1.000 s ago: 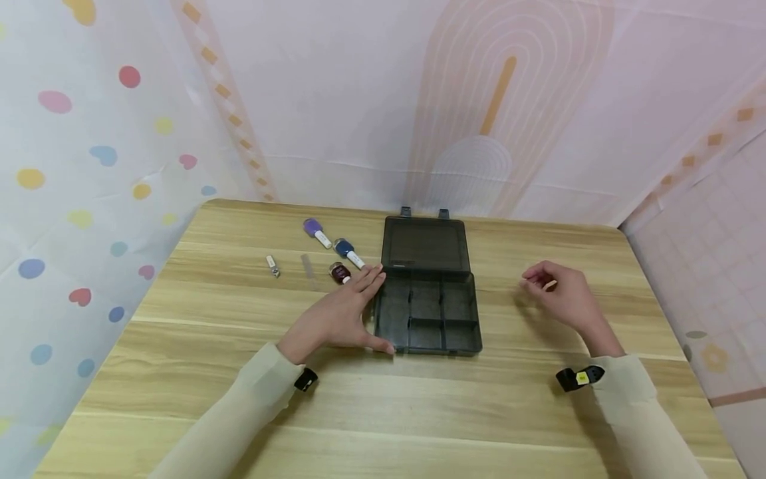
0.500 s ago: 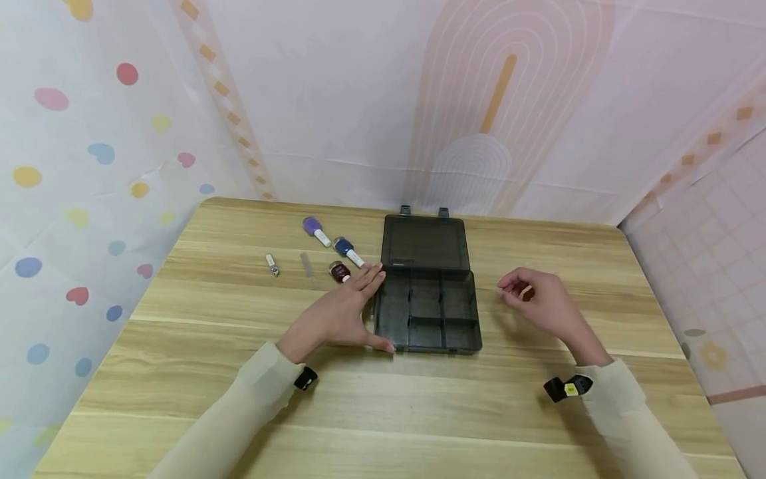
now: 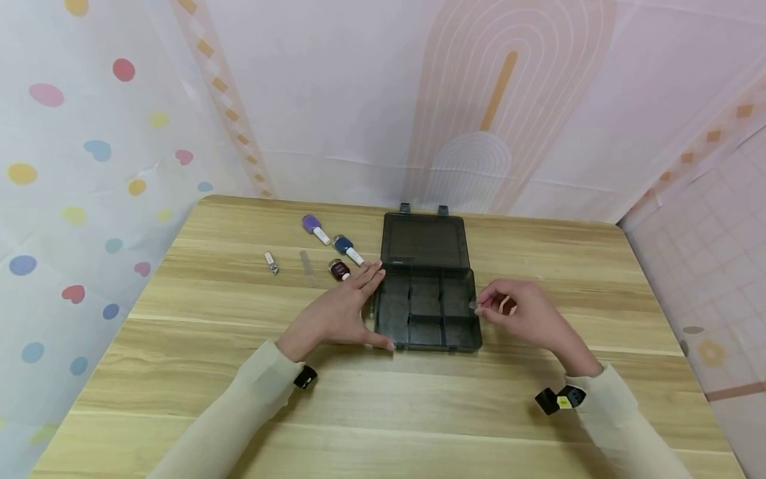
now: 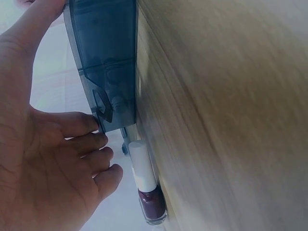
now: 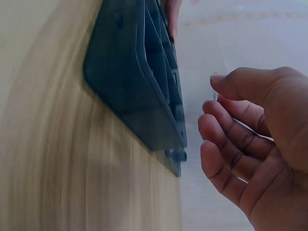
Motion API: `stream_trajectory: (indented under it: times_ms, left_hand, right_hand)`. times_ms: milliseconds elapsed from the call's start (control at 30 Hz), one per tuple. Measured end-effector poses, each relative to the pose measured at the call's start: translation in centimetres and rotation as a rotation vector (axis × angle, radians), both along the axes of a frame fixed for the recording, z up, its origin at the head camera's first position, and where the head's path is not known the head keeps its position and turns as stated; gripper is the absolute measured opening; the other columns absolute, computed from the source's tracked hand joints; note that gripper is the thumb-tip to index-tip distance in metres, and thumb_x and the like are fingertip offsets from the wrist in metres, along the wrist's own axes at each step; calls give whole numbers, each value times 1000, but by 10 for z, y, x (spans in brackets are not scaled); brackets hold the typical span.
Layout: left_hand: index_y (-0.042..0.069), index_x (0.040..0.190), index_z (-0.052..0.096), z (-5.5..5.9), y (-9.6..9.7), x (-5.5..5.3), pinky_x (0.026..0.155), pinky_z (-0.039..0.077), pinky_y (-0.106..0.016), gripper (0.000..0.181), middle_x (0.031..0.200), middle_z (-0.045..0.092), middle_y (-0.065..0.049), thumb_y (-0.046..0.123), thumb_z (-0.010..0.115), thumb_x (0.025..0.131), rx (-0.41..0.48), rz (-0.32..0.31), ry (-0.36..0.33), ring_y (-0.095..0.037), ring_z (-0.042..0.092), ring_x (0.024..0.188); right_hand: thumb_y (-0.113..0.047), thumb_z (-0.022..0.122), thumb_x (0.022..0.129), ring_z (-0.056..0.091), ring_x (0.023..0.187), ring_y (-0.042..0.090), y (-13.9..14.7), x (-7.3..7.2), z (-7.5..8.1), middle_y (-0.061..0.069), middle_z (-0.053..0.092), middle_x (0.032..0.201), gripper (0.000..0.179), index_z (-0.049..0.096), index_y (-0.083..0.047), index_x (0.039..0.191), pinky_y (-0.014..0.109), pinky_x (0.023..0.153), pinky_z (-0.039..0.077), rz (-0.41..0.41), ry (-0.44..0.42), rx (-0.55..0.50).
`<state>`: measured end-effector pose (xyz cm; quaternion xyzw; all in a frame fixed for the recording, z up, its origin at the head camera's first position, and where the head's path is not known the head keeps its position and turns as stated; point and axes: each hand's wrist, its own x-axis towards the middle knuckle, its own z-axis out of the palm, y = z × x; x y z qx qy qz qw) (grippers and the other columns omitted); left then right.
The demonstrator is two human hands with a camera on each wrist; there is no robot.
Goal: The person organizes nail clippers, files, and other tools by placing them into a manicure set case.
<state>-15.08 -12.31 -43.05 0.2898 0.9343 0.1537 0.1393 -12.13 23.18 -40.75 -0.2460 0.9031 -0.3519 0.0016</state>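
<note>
My left hand [image 3: 341, 313] rests spread along the left side of a dark translucent compartment box [image 3: 393, 319]. Its thumb touches the front edge and its fingertips touch near the back left corner. The box lies open, its lid [image 3: 425, 241] folded back. At the box's right rim, my right hand [image 3: 520, 313] pinches a tiny clear piece [image 3: 474, 305] between thumb and index finger. In the right wrist view only a sliver of that clear piece [image 5: 215, 95] shows, too little to tell its kind. The other right fingers are loosely bent.
Left of the box lie a dark red nail polish bottle [image 3: 339, 269], a blue one [image 3: 344, 245] and a purple one [image 3: 311, 224]. Farther left are a thin grey strip [image 3: 306, 264] and a nail clipper [image 3: 271, 262]. A patterned cloth [image 3: 335, 100] hangs behind the wooden table [image 3: 383, 412].
My right hand has moved left and nearer, from the table to the box's right rim, and the clear piece now shows at its fingertips. The left hand and box have stayed in place.
</note>
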Motion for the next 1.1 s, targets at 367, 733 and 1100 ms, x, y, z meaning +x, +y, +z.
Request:
stream_trajectory:
  times_ms: [367,733,1100]
  left_hand:
    - [7,164,16,0,0,-1,127,27,-51,138,175,5,-9,85,74,66,-1,-3,-1,-31,5,162]
    - [8,164,16,1,0,0,126,28,-53,138,175,5,-10,87,72,66,2,-6,-1,-31,5,162]
    - [8,164,16,0,0,-1,126,29,-52,138,175,5,-10,87,72,66,-1,-6,5,-32,6,162]
  right_hand:
    - [-7,80,88,62,74,2,-15,9,-3,-12,71,85,14,74,-19,94,24,63,54,80,-68,-19]
    - [-10,78,90,63,78,4,-10,10,-4,-11,69,86,11,75,-10,101,24,68,56,89,-129,3]
    - [-14,80,89,68,90,13,-2,7,-4,4,74,106,29,73,-8,116,31,75,57,15,-79,39]
